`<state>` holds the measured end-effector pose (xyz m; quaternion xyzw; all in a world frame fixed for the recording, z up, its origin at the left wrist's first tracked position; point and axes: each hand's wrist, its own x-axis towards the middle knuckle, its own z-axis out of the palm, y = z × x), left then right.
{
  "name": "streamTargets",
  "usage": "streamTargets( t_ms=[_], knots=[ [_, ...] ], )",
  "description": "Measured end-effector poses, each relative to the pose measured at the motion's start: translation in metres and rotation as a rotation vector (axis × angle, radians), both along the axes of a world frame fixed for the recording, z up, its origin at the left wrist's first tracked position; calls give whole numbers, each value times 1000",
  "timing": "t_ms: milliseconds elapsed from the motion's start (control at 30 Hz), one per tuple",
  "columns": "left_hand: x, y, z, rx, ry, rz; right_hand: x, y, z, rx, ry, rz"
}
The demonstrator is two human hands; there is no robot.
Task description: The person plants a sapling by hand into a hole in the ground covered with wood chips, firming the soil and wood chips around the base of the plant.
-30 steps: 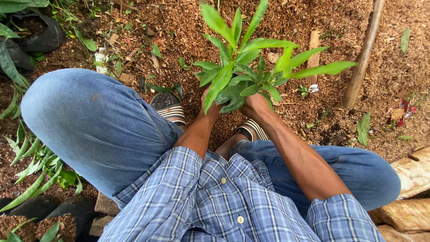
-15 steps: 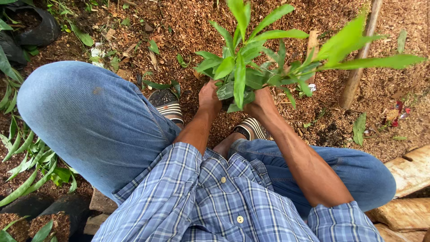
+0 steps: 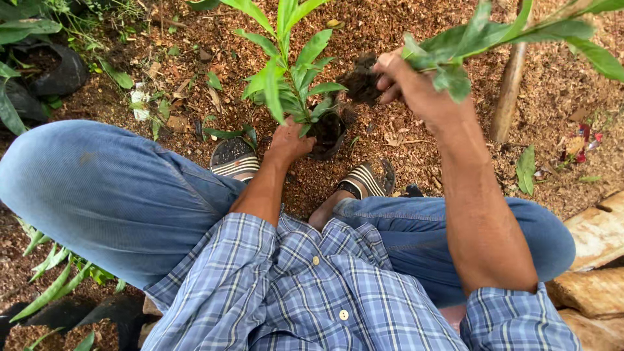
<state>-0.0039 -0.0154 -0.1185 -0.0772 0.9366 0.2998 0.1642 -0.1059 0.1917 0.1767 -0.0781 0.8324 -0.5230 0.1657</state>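
I squat over a small black nursery bag (image 3: 333, 138) of dark soil with a green leafy seedling (image 3: 290, 77) standing in it. My left hand (image 3: 288, 141) rests against the bag's left side at the seedling's base. My right hand (image 3: 411, 83) is raised to the right of it, shut on the stem of a second seedling (image 3: 513, 34). That seedling's long leaves stretch toward the upper right, and a dark clump of soil and roots (image 3: 361, 82) hangs at its lower end, clear of the bag.
My feet in striped sandals (image 3: 235, 160) flank the bag on mulch-covered ground. A wooden stake (image 3: 510, 91) stands at the right. Black plant bags (image 3: 57, 73) sit at the upper left, more plants at the lower left, and flat stones (image 3: 597, 229) at the right.
Both hands were together at the base of the plants. My right hand has now lifted one seedling up and to the right with its root clump, while the left stays at the bag.
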Motion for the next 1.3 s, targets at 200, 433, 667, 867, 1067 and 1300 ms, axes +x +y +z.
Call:
streamTargets(
  t_ms=[200,433,667,867,1067,1300],
  knots=[
    [5,-8,23,242,-90,42,-6,50,1,-243,329,28],
    [1,-6,21,-311,498,-321,25,185,44,-116,325,-30],
    [15,5,91,75,161,-206,50,300,26,222,-77,-577],
    [13,20,112,67,375,-368,64,383,-77,119,-404,-838],
    [-8,8,95,169,358,-341,50,398,-100,280,-607,-774],
    [-18,-3,107,302,178,-231,-8,203,-52,1037,-109,368]
  ],
)
